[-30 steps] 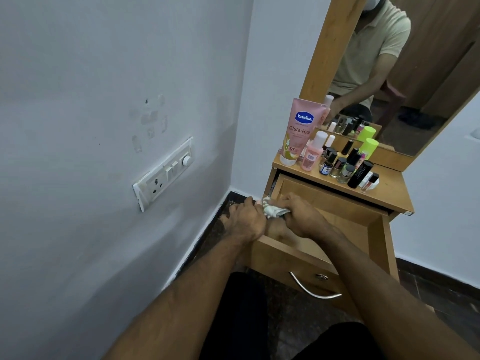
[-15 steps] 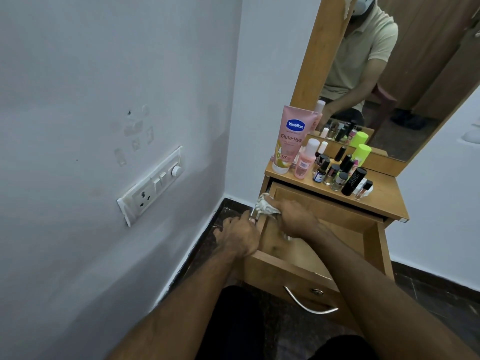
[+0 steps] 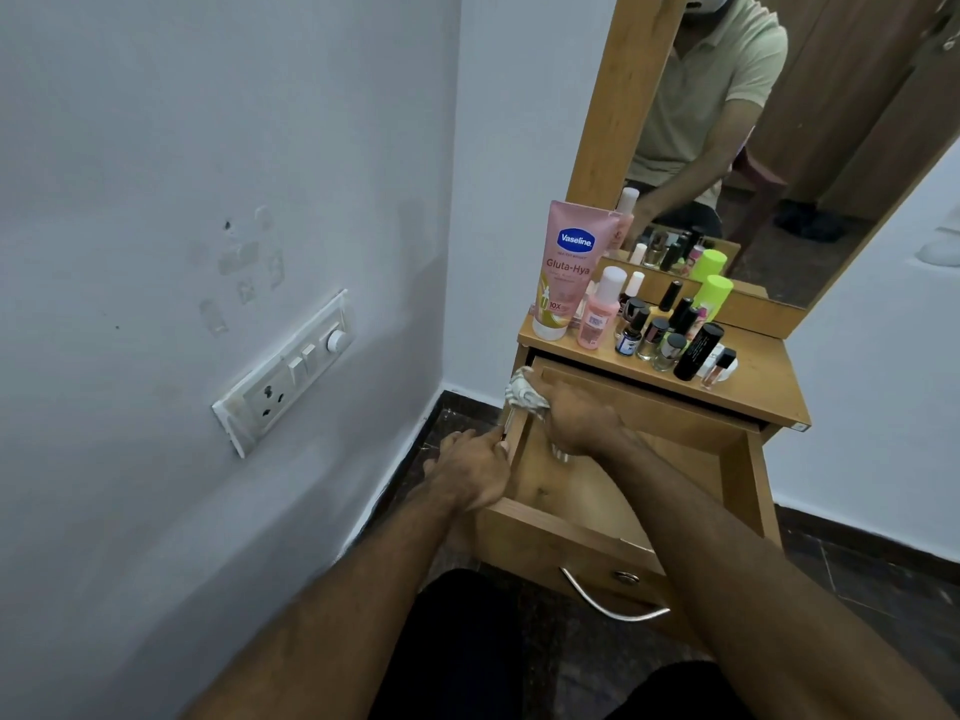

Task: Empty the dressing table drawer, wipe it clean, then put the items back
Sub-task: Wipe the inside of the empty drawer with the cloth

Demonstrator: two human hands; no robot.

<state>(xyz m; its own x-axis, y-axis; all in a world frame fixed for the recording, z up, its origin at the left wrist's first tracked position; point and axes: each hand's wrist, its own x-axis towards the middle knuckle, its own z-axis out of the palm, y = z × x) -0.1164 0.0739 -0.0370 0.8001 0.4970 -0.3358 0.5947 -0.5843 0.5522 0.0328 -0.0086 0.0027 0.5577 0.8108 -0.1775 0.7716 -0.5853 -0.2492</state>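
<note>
White walls meet at a corner where the wooden dressing table (image 3: 753, 402) stands, its drawer (image 3: 550, 532) pulled out

Up on the tabletop sit a pink Vaseline tube (image 3: 563, 267), a pink bottle (image 3: 600, 319) and a cluster of small nail polish bottles (image 3: 654, 337) before the mirror (image 3: 779, 148). The right hand (image 3: 582, 420) grips a crumpled white cloth (image 3: 522, 394) against the drawer's left wall near the back corner, fingers curled round it. The left hand (image 3: 467, 472) holds that same wall from outside, thumb hooked over its top edge. A switchboard (image 3: 288, 368) sits on the left wall
</note>
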